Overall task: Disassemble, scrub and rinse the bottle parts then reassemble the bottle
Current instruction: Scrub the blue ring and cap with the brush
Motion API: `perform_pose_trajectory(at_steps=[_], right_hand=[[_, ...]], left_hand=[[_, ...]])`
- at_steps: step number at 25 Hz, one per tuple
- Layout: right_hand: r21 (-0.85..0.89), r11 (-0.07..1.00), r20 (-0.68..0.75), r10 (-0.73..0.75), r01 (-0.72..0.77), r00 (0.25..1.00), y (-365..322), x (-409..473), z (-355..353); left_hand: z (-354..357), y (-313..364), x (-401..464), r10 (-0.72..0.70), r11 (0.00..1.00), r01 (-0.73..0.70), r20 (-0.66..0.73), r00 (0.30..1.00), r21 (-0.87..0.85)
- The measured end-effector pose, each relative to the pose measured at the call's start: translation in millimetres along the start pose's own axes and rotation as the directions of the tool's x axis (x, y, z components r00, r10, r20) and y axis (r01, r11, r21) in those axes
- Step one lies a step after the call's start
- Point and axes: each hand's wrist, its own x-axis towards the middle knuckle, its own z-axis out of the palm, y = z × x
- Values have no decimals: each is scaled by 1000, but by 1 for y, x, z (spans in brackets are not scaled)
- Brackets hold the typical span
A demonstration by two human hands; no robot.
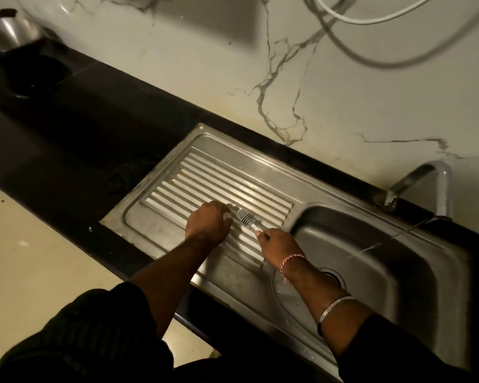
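We're mid-scrub, we judge. Right hand (278, 243) grips the brush (246, 217) handle, bristles w/ the left hand (208, 223), curled over sthg small on the drainboard (219, 172), prob. a bottle part, mostly hidden. Next: rinse at the tap (426, 186).

No text, label, brand, number or sign can be read anywhere in the view.
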Motion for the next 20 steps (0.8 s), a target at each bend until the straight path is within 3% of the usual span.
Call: perform_pose_trajectory(at_steps=[11, 16, 20], right_hand=[[-11, 1000, 10, 18, -18, 1000, -17, 14, 6], [18, 995, -45, 96, -96, 994, -5, 4, -15], [6, 972, -84, 236, -236, 968, 34, -20, -37]], left_hand=[[6, -12, 14, 31, 999, -31, -9, 999, 25], [0, 23, 23, 200, 978, -188, -154, 968, 89], [14, 76, 19, 374, 923, -359, -103, 922, 138]])
